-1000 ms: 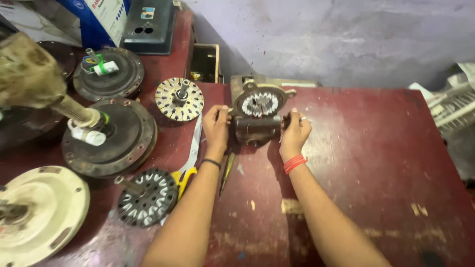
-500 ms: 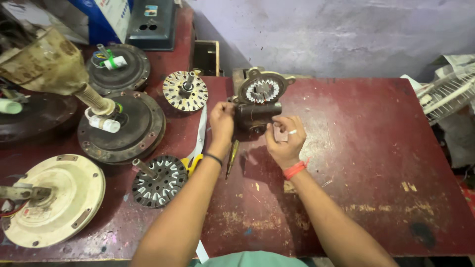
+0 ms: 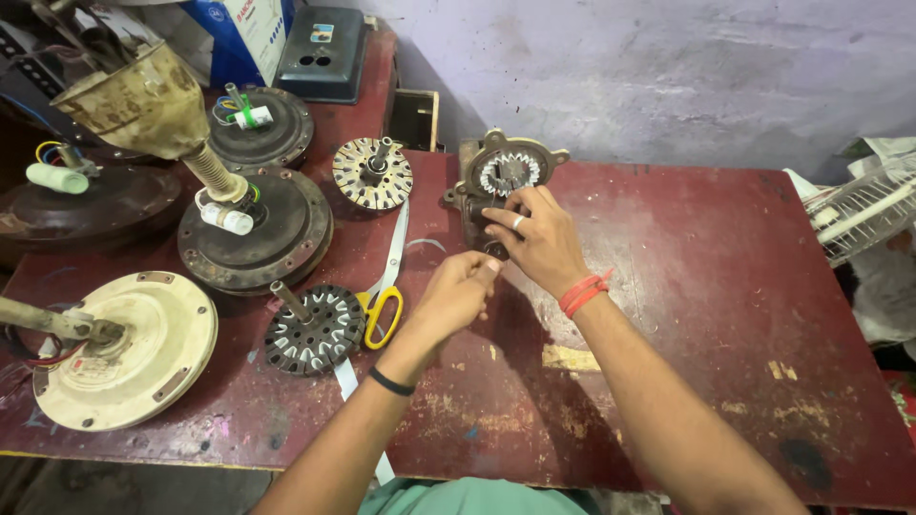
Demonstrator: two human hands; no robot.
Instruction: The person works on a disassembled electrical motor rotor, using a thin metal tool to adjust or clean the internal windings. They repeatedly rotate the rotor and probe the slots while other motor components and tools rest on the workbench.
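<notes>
Motor housing (image 3: 496, 186), a small cast-metal fan motor with its winding ring showing on top, stands on the dark red table (image 3: 725, 315) at twelve o'clock from me, near the far edge.

Nearest me, my left hand (image 3: 456, 296) hovers short of it, fingers loosely curled, thumb and forefinger pinched together; whether they grip something small, I cannot tell. Just past it, my right hand (image 3: 539, 238) rests against the housing's front at five o'clock of the ring, fingers half bent and touching the casting rather than clamped around it.

I judge this piece heavy, rigid and possibly greasy, so the solid outer body and its mounting ears are the places to grip; the copper windings inside look fragile and best left untouched.

At nine o'clock lie yellow-handled scissors (image 3: 382, 310) and a dark stator (image 3: 313, 331); farther off, a ceiling fan motor (image 3: 277, 234).
</notes>
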